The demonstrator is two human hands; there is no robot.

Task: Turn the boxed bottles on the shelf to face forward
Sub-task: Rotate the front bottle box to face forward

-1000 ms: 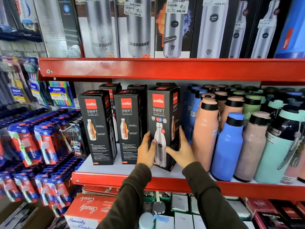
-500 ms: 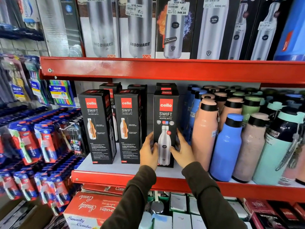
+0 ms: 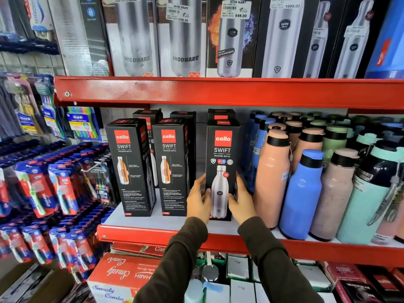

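Observation:
Three black Cello Swift bottle boxes stand in the front row on the red-edged shelf (image 3: 196, 239). The right box (image 3: 222, 154) shows its front panel with a silver bottle picture, square to me. My left hand (image 3: 197, 199) grips its lower left edge and my right hand (image 3: 240, 200) its lower right edge. The middle box (image 3: 171, 165) and the left box (image 3: 131, 167) stand slightly turned, showing panels with text and an orange-banded bottle. More black boxes (image 3: 220, 115) stand behind them.
Loose bottles crowd the shelf right of the boxes: a peach one (image 3: 272, 176) nearest my right hand, then a blue one (image 3: 302, 193). Larger steel-bottle boxes (image 3: 185, 36) fill the shelf above. Toothbrush packs (image 3: 37, 186) hang at left. Cartons (image 3: 122, 278) sit below.
The right box was turned from angled, with its side panel visible, to facing straight forward, and it shifted slightly right and back on the shelf. Both hands stayed on it.

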